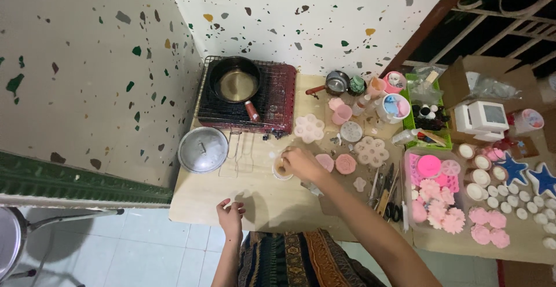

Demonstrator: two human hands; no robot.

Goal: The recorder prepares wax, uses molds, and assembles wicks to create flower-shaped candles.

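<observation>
My right hand [301, 162] reaches over a low wooden table [202, 200] and grips a small round cup [281, 170] with brownish contents. My left hand [230, 214] rests near the table's front edge with fingers curled, and what it holds, if anything, I cannot make out. Just right of the cup lie two pink flower-shaped pieces [336, 163]. A white flower-shaped mould [308, 128] sits beyond the cup.
A portable stove [272, 99] with a dark pan [234, 79] stands at the back left; a metal lid [202, 149] lies beside it. Pink moulds, pink flower shapes [443, 206], small white tins [509, 197], jars, tools and a green basket [425, 116] crowd the right side. Speckled walls enclose the corner.
</observation>
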